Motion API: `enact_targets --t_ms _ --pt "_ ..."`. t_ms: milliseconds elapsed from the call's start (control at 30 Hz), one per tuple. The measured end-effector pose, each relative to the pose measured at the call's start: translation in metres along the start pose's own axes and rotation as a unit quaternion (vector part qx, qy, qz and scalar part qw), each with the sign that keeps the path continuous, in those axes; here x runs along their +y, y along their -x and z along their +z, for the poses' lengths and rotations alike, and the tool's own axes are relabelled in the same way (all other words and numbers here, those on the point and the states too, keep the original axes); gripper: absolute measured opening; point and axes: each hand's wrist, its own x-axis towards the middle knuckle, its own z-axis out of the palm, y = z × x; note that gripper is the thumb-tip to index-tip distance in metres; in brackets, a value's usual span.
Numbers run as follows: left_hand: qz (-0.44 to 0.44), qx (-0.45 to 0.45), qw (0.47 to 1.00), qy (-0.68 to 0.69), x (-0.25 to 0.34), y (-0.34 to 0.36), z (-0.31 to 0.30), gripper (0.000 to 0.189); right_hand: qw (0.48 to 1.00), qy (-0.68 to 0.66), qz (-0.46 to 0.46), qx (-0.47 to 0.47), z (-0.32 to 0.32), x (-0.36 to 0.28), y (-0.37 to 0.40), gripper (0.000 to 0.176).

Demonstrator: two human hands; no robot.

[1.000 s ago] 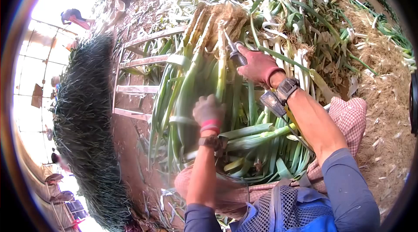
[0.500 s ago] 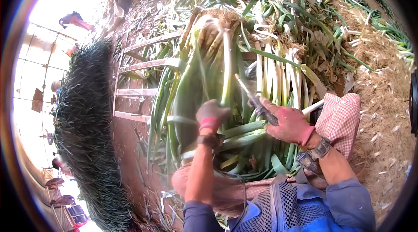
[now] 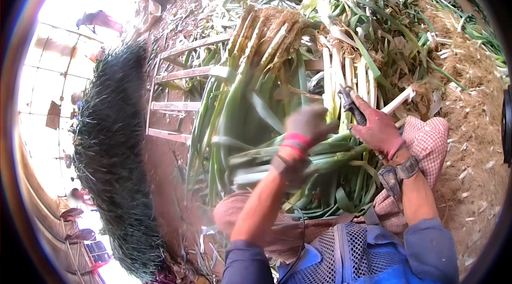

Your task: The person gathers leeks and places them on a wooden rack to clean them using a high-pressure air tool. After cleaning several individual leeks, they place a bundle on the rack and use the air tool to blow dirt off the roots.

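Observation:
My left hand [image 3: 309, 124], in a greyish glove with a pink cuff, is blurred by motion above long green onions [image 3: 325, 158] lying across my lap; its fingers are too smeared to read. My right hand [image 3: 377, 130], in a pinkish glove, is closed round a slim dark-handled tool [image 3: 352, 107] that points up and away from me. The tool's tip is hard to make out against the white stalks behind it. Beyond my left hand lies a bundle of green onions [image 3: 261, 44], with brown roots at the far end and leaves towards me.
A low slatted wooden frame [image 3: 184, 75] is under the bundle. Onion waste [image 3: 368, 12] is heaped behind it. Cut roots [image 3: 469, 140] cover the ground at right. A long stack of green leaves [image 3: 109, 161] stands at left. Checked cloth [image 3: 424, 142] covers my knee.
My left hand has moved right, towards my right hand. The pale stalk standing out over the bundle is no longer there. My right hand has shifted slightly right, its tool turned more upright.

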Motion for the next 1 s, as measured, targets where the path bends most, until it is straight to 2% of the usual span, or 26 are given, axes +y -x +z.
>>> enact_targets --t_ms 33,67,100,133,167,200,267,300,333,400,467,500,533,600,667,700,767,800,833,933,967,1000 --pt "-0.012 0.100 0.995 0.004 -0.032 -0.011 -0.008 0.032 0.996 -0.004 -0.062 0.071 0.016 0.025 -0.009 0.085" --pt "-0.023 0.199 0.980 0.008 -0.067 -0.021 -0.019 0.033 0.993 0.011 -0.073 0.093 0.017 0.030 -0.008 0.086" --pt "-0.106 0.218 0.969 -0.054 -0.089 -0.026 -0.043 0.038 0.997 0.007 -0.059 0.057 0.013 0.025 -0.004 0.087" --pt "-0.163 0.229 0.958 -0.060 -0.118 -0.030 -0.063 0.043 0.999 0.004 -0.044 0.020 0.007 0.015 0.002 0.089" --pt "-0.233 0.238 0.925 -0.185 -0.121 -0.025 -0.080 0.052 0.998 0.007 -0.049 -0.026 0.007 0.007 0.006 0.091" --pt "-0.253 0.265 0.908 -0.205 -0.173 -0.035 -0.069 0.057 0.994 0.004 -0.100 -0.054 0.016 0.006 0.008 0.093" --pt "-0.245 0.140 0.956 -0.077 -0.210 -0.033 -0.070 0.058 0.985 -0.024 -0.098 -0.136 0.025 -0.012 0.010 0.091" --pt "-0.245 0.140 0.956 -0.077 -0.203 -0.031 -0.072 0.058 0.973 -0.073 -0.214 -0.053 0.046 -0.007 0.006 0.089" --pt "-0.240 0.151 0.957 -0.059 -0.185 -0.023 -0.075 0.057 0.973 -0.074 -0.213 -0.055 0.046 -0.013 0.003 0.089" --pt "-0.235 0.160 0.958 -0.040 -0.153 -0.008 -0.078 0.056 0.986 -0.071 -0.132 -0.071 0.045 -0.031 -0.005 0.089" --pt "-0.237 0.142 0.957 -0.092 -0.130 0.003 -0.076 0.057 0.980 -0.083 -0.154 -0.094 0.051 -0.035 -0.005 0.088" --pt "-0.192 0.181 0.957 -0.121 -0.131 0.008 -0.067 0.057 0.972 -0.097 -0.176 -0.119 0.057 -0.035 -0.003 0.088" --pt "-0.194 0.181 0.957 -0.120 -0.132 0.014 -0.061 0.057 0.963 -0.111 -0.199 -0.143 0.063 -0.036 -0.002 0.088" --pt "-0.209 0.152 0.956 -0.138 -0.131 0.022 -0.055 0.056 0.964 -0.113 -0.210 -0.117 0.067 -0.048 -0.003 0.089" --pt "-0.208 0.169 0.954 -0.131 -0.135 0.023 -0.051 0.052 0.981 -0.079 -0.123 -0.125 0.055 -0.067 -0.009 0.090" --pt "-0.223 0.160 0.953 -0.129 -0.135 0.022 -0.051 0.048 0.974 -0.097 -0.166 -0.122 0.061 -0.068 -0.009 0.090" --pt "-0.239 0.148 0.951 -0.126 -0.140 0.024 -0.048 0.044 0.970 -0.089 -0.168 -0.153 0.068 -0.074 -0.009 0.090" --pt "-0.202 0.198 0.950 -0.133 -0.144 0.023 -0.045 0.040 0.965 -0.081 -0.169 -0.182 0.069 -0.080 -0.009 0.090" --pt "-0.164 0.248 0.944 -0.140 -0.149 0.022 -0.042 0.035 0.973 -0.076 -0.160 -0.144 0.077 -0.083 -0.016 0.089" --pt "-0.192 0.222 0.944 -0.147 -0.154 0.017 -0.037 0.031 0.980 -0.085 -0.149 -0.104 0.080 -0.096 -0.030 0.090" --pt "-0.207 0.224 0.943 -0.131 -0.155 0.015 -0.036 0.030 0.976 -0.083 -0.138 -0.147 0.075 -0.098 -0.024 0.090" --pt "-0.208 0.223 0.944 -0.129 -0.157 0.016 -0.036 0.030 0.976 -0.082 -0.136 -0.149 0.076 -0.101 -0.025 0.090"
